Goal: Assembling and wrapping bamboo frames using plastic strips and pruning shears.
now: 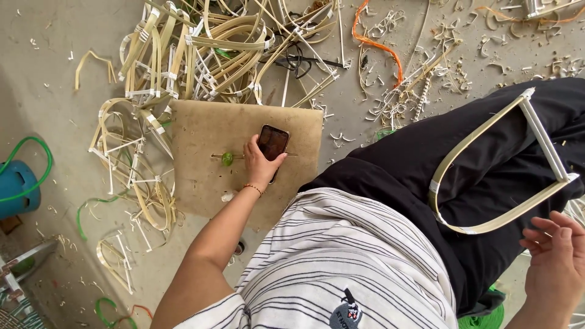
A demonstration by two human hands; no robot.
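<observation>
- My right hand (557, 259) sits loosely open, holding nothing, just beside the bent pale bamboo-strip frame (499, 164) on my lap.
- Left hand (261, 163) is wrapped round a dark glossy smartphone (273, 143) over the worn tan square board (201, 140).
- Beyond that, a tangled pile of bamboo frames (207, 49).

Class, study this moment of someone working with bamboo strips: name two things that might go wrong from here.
1. The left hand grips a phone over the board; it might slip and drop.
2. The bent bamboo frame lies loose across the lap, the right hand open beside it, so it may slide off.
</observation>
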